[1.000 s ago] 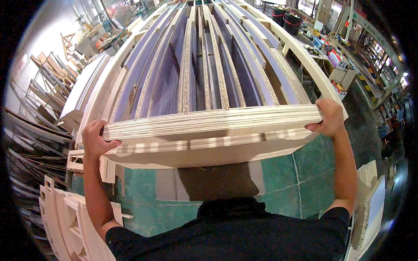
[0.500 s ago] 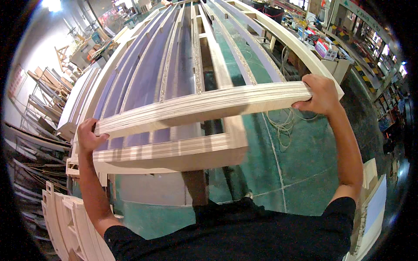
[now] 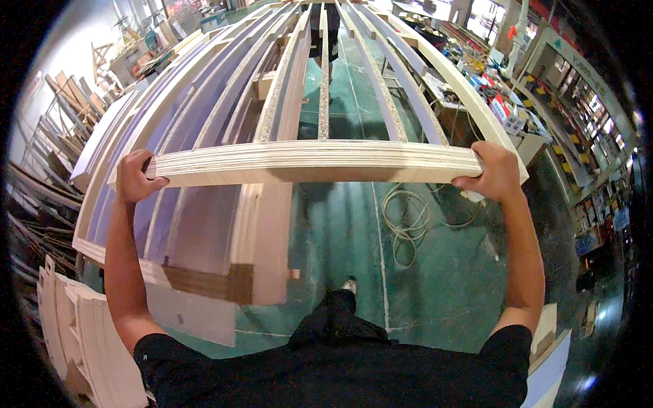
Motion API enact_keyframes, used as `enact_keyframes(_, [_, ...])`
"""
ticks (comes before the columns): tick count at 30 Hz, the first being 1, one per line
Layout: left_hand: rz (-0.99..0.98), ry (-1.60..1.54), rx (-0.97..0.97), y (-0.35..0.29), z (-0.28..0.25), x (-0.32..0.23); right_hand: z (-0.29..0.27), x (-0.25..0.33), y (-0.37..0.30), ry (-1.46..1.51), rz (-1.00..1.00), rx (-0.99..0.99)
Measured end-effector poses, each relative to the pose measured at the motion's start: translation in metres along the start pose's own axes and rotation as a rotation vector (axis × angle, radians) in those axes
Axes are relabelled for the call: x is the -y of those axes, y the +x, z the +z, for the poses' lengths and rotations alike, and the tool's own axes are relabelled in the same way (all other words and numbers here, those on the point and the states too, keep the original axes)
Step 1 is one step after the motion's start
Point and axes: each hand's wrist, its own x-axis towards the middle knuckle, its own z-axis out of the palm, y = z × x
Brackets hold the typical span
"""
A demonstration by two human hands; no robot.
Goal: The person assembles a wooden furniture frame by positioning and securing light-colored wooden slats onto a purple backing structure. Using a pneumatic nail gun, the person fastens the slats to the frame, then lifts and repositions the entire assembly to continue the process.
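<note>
A long wooden frame (image 3: 316, 162) is held up before me by its near end rail, which looks like layered plywood. Several lengthwise slats (image 3: 323, 102) run away from this rail. My left hand (image 3: 138, 175) is closed round the rail's left end, thumb below. At the right end my right hand (image 3: 495, 171) grips it the same way. Below and to the left lies another similar frame (image 3: 266, 251) with a pale sheet under its slats, partly hidden by the held frame. A person in dark clothes (image 3: 324, 34) stands at the far end, partly hidden by slats.
Coiled hose (image 3: 406, 224) lies on the green floor right of the lower frame. A cluttered workbench (image 3: 500, 112) stands along the right. Stacked wooden parts (image 3: 88, 333) are at the lower left, and timber lengths (image 3: 51, 136) lean at the far left.
The held frame has shifted right relative to the lower frame, and its near rail has come from slanted to nearly level. More green floor shows under it. Both hands keep their hold.
</note>
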Motion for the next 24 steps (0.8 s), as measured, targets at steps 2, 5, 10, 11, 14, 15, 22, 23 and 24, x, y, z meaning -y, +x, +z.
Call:
enact_keyframes(2, [0.002, 0.052, -0.033, 0.021, 0.015, -0.014, 0.008, -0.025, 0.012, 0.002, -0.001, 0.031])
enact_keyframes(5, [-0.037, 0.055, -0.001, 0.043, 0.043, -0.029, 0.031, -0.076, 0.03, 0.032, -0.088, -0.015])
enact_keyframes(10, [-0.039, 0.102, -0.014, 0.113, 0.084, -0.037, 0.057, -0.134, 0.088, 0.013, -0.044, 0.005])
enact_keyframes(11, [-0.021, 0.095, -0.033, 0.124, 0.098, -0.038, 0.062, -0.146, 0.098, 0.013, -0.054, -0.003])
enact_keyframes(14, [-0.034, 0.115, 0.01, 0.163, 0.128, -0.046, 0.089, -0.197, 0.131, 0.006, -0.115, -0.051])
enact_keyframes(15, [-0.034, 0.115, 0.003, 0.179, 0.14, -0.048, 0.096, -0.215, 0.147, 0.018, -0.126, -0.062])
enact_keyframes(22, [-0.052, 0.114, 0.019, 0.279, 0.209, -0.033, 0.153, -0.282, 0.244, 0.025, -0.188, -0.086])
enact_keyframes(23, [-0.051, 0.101, 0.003, 0.299, 0.226, -0.032, 0.16, -0.295, 0.264, 0.026, -0.182, -0.081])
enact_keyframes(24, [-0.049, 0.088, -0.014, 0.318, 0.241, -0.031, 0.168, -0.308, 0.284, 0.027, -0.176, -0.076])
